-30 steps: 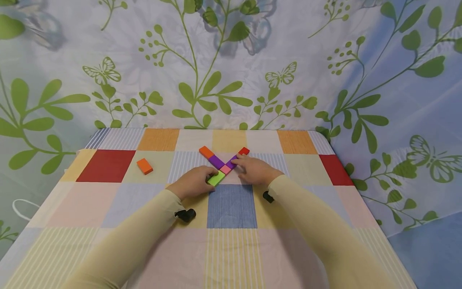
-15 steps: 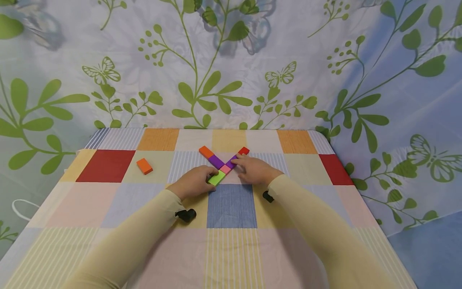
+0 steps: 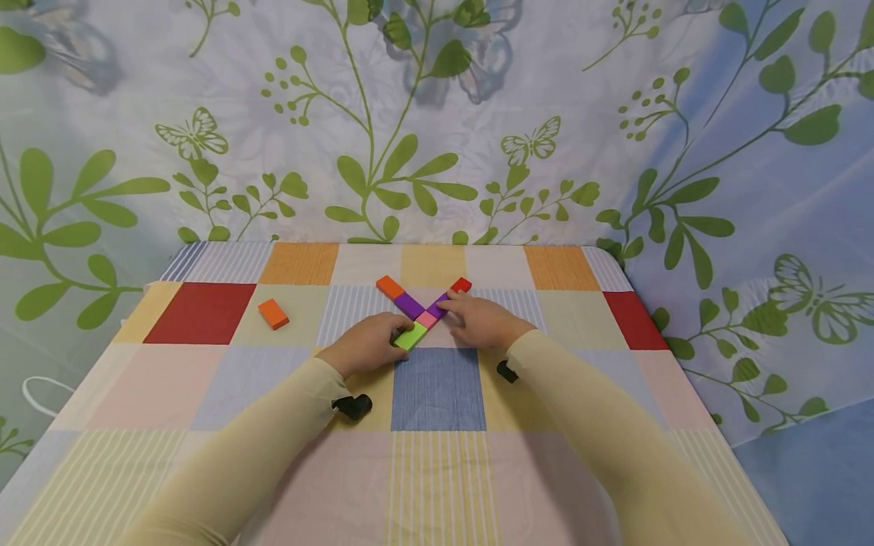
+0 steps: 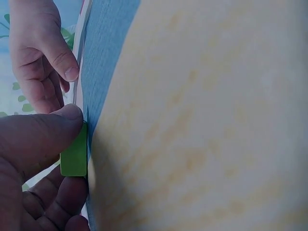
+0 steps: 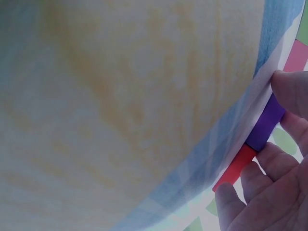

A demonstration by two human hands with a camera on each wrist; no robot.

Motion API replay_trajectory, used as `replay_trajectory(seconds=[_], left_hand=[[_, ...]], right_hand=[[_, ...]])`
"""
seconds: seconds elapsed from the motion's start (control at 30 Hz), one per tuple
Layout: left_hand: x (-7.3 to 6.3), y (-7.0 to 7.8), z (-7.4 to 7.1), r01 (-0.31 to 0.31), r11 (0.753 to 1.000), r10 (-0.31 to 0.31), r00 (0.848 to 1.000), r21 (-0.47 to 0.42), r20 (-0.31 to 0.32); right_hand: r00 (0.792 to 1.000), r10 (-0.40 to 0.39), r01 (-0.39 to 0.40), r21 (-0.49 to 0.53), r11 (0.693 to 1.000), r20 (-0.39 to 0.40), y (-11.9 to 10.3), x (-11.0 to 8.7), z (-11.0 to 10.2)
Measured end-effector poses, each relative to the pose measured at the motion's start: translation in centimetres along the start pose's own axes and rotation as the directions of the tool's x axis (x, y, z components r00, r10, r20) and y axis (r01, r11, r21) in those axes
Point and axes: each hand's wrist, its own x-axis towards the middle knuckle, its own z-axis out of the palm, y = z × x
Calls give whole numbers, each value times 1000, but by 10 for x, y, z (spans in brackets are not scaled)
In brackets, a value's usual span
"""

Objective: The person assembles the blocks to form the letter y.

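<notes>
My left hand [image 3: 363, 345] pinches a lime-green block [image 3: 412, 336] between thumb and fingers; the left wrist view shows the thumb on one side and curled fingers on the other. The green block meets a small pink block [image 3: 426, 320]. Beyond the pink one lie a purple block [image 3: 440, 305] and a red block [image 3: 462, 285], all in one slanting line. My right hand [image 3: 490, 322] holds the purple block, thumb on the near side and fingers behind, with other fingers along the red one [image 5: 236, 166]. A second purple block [image 3: 410, 306] and an orange block [image 3: 390, 287] form another slanting arm.
A loose orange block [image 3: 274, 314] lies off to the left. The table wears a patchwork cloth [image 3: 437, 390], and a leaf-print curtain [image 3: 423, 152] hangs behind and at the right. A white loop of cord [image 3: 34, 394] shows past the left edge.
The green block has shifted very slightly along with the left fingers. Otherwise both hands and the other blocks stay where they were.
</notes>
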Motion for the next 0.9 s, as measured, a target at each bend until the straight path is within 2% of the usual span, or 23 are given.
replay_trajectory(seconds=[0.5,0.67,0.9], left_hand=[[-3,-4,-2,1,1000,-1,1000,-23,-6],[-9,-10,-7,-18,1000,18,1000,-9,-17],[-18,-26,-17,-2,1000,2,999,8,-38]], right_hand=[[1000,2,-2,11,1000,-8,2,3,3],[1000,-3,4,23,1000,-11,1,3,4],[1000,5,-5,23,1000,-6,1,2,3]])
